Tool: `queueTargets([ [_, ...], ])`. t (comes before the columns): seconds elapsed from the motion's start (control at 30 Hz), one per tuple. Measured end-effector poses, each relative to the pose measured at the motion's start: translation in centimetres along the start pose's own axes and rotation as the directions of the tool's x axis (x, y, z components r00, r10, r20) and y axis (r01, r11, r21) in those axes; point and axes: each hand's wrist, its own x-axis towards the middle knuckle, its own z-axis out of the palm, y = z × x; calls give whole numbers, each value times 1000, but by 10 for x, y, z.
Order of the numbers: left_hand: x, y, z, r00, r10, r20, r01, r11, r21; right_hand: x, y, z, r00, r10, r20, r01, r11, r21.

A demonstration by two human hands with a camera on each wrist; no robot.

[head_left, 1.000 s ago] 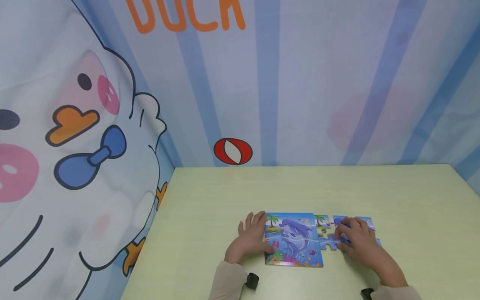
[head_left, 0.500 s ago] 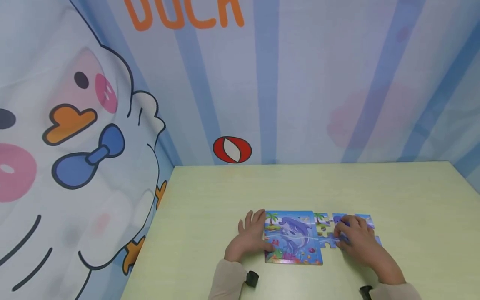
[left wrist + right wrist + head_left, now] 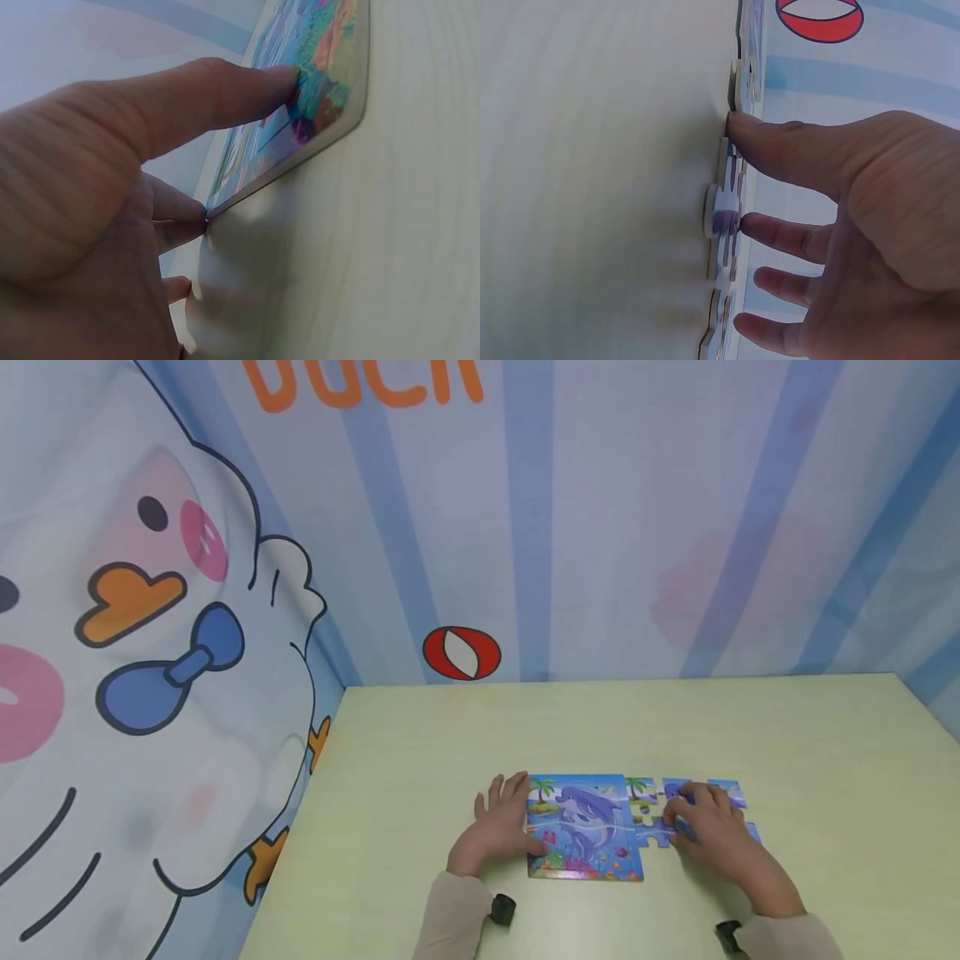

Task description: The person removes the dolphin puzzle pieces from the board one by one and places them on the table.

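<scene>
partly, the right hand hides the puzzle pieces.

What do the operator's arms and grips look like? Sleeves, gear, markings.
Left sleeve and right sleeve: plain beige. A small black block shows by the left cuff, another black block by the right. Left grip, right grip: ungloved. No cables visible.

The dolphin puzzle board is touched at its left edge by the left hand; adjacent jigsaw pieces are partly covered by the right hand.
</scene>
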Motion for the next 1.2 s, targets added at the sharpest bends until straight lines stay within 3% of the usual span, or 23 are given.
queueTargets([
  [0.4, 1, 0, -3, 1000, -2, -10, 2, 1000, 13, 5, -5, -4, 1000, 1, -4, -1, 1000, -16],
  [0.63, 1, 0, -3, 1000, -10, -20, 10, 1000, 5, 11, -11, -5, 999, -43, -28, 43, 999, 7],
  [0.9, 0, -2, -1, 1000, -4, -16, 5, 1000, 24, 13, -33, 3, 998, -60, 13, 59, 996, 73],
  [1.2, 0, -3, 1, 1000, 8, -4, -8, 1000, 26, 11, -49, 15, 995, -92, 38, 90, 995, 41],
])
